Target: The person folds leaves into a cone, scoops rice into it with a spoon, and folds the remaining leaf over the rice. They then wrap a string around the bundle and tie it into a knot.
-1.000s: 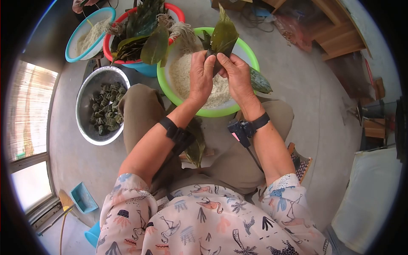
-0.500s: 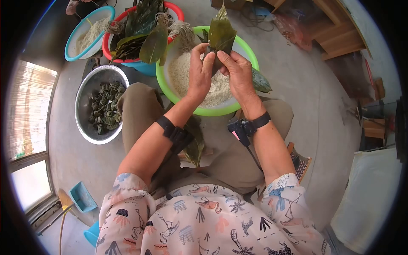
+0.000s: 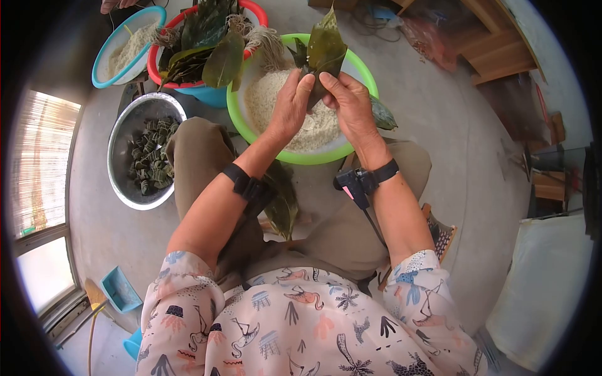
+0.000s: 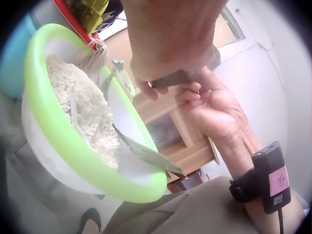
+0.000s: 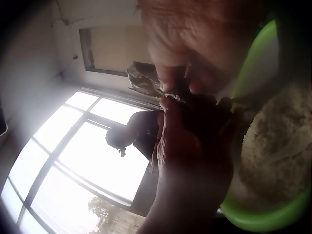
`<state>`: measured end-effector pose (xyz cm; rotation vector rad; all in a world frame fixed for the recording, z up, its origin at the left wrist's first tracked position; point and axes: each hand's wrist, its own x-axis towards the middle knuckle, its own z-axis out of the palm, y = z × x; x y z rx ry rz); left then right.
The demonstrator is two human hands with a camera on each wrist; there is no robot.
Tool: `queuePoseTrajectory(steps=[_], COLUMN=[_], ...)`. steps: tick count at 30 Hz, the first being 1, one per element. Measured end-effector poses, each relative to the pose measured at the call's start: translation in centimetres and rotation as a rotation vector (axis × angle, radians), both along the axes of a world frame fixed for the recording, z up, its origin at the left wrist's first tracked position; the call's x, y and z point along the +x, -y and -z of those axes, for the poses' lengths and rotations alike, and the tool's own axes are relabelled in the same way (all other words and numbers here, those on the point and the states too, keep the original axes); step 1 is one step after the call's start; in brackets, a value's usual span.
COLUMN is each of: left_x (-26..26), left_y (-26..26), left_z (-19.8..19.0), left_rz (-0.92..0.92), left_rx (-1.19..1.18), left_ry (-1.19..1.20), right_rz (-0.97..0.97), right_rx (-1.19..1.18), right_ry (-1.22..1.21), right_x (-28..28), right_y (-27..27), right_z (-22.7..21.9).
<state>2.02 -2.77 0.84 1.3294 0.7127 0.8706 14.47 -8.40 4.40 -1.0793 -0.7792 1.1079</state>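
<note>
Both hands meet over the green-rimmed basin (image 3: 238, 116) of white rice (image 3: 266, 100), pinching dark green leaves (image 3: 327, 53) that point upward. The left hand (image 3: 291, 103) grips the leaves' lower left side, thumb up. On the right side the right hand (image 3: 352, 103) pinches them with its thumb in front. In the left wrist view the right hand (image 4: 214, 109) has curled fingers beside a dark folded leaf (image 4: 173, 79). The right wrist view is dim; the left hand (image 5: 187, 156) touches the dark leaf bundle there. What the folded part contains is hidden.
A red-rimmed basin (image 3: 263, 14) holds leaves and string, beside a blue-rimmed basin (image 3: 97, 66) of rice. A metal bowl (image 3: 113, 169) with several wrapped bundles (image 3: 150, 156) stands left of the knee. Another leaf (image 3: 382, 114) lies at the green rim's right.
The left hand's raised index finger has come down against the leaves. Both hands still hold them, and the head view has shifted slightly.
</note>
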Motion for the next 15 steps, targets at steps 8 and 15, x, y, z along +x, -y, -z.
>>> queuePoseTrajectory(steps=[8, 15], left_x=[0.4, -0.2], left_y=[-0.3, -0.5], left_z=[0.8, 1.2], left_rz=[-0.129, -0.068], left_rx=[0.2, 0.16], left_ry=[-0.012, -0.057], right_rz=[0.011, -0.189], right_rx=[-0.013, -0.009], right_ry=[0.094, 0.011], right_x=[0.2, 1.3], right_y=[0.0, 0.1], right_z=[0.1, -0.4])
